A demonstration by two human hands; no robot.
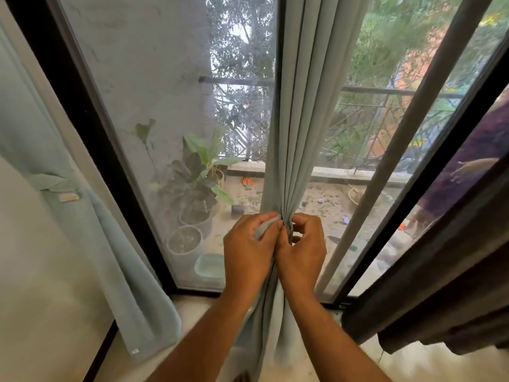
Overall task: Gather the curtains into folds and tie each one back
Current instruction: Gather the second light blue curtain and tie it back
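Pinching the gathered curtain (292, 150) between left hand (249, 250) and right hand (303, 252), both curled tight, keeping folds bunched, seemingly for a tie-back strip.

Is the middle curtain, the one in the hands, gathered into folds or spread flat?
Gathered. The middle curtain hangs in narrow vertical pleats, bunched where the left hand and right hand pinch it.
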